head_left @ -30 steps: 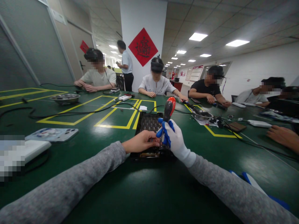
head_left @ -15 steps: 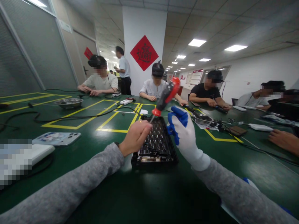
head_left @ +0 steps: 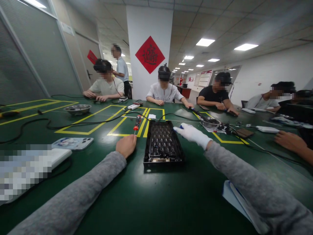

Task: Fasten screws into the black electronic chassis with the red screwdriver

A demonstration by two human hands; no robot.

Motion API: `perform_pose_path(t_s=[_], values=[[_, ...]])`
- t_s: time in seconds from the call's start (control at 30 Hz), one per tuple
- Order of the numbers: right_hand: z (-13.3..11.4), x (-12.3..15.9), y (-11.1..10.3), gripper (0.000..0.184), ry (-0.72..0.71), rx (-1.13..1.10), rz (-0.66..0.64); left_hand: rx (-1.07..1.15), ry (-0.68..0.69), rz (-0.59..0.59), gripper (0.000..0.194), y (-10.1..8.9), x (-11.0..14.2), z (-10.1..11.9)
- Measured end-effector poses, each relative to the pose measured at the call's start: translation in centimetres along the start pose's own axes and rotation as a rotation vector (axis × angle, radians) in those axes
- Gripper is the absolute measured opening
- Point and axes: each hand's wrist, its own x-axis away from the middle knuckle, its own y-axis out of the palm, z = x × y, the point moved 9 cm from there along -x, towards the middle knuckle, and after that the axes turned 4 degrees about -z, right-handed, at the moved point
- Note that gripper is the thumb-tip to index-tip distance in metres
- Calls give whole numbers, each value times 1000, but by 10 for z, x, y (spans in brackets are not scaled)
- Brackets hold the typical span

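Note:
My bare left hand (head_left: 126, 145) is closed around the shaft of a screwdriver (head_left: 137, 122). The red and black handle points up and away from me, and the tip is hidden in the hand. To its right lies a black open housing (head_left: 164, 164) flat on the table, with rows of small metallic pieces inside. My right hand (head_left: 193, 133) wears a white glove with blue fingertips. Its fingers stretch toward the housing's right rim; I cannot tell whether they touch it.
A phone (head_left: 73, 143) and a white device (head_left: 36, 176) lie at left. Metal bowls (head_left: 77, 109) stand farther back. A blue-white cloth item (head_left: 236, 199) lies under my right forearm. Black cables (head_left: 105, 120) cross the green table (head_left: 117, 205). Co-workers sit across, and another person's hand (head_left: 290, 142) rests at right.
My left hand has moved left and down with the screwdriver, away from above the housing. My right hand has lowered, its fingers now pointing at the housing's right rim.

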Motion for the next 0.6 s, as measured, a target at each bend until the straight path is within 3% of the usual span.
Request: perform_pose_path(t_s=[0.07, 0.17, 0.3, 0.43, 0.6], values=[[19, -2, 26, 44, 63, 152, -79, -37, 17, -54, 53, 3, 3, 3], [27, 0, 56, 31, 82, 314, -160, -58, 43, -69, 53, 4, 8, 7], [23, 0, 60, 27, 64, 421, -177, -78, 67, -75, 51, 2, 11, 9], [34, 5, 24, 32, 66, 447, -128, -93, 105, -74, 50, -2, 14, 10], [85, 28, -60, 34, 193, 422, -30, -122, 144, -53, 47, -4, 15, 13]])
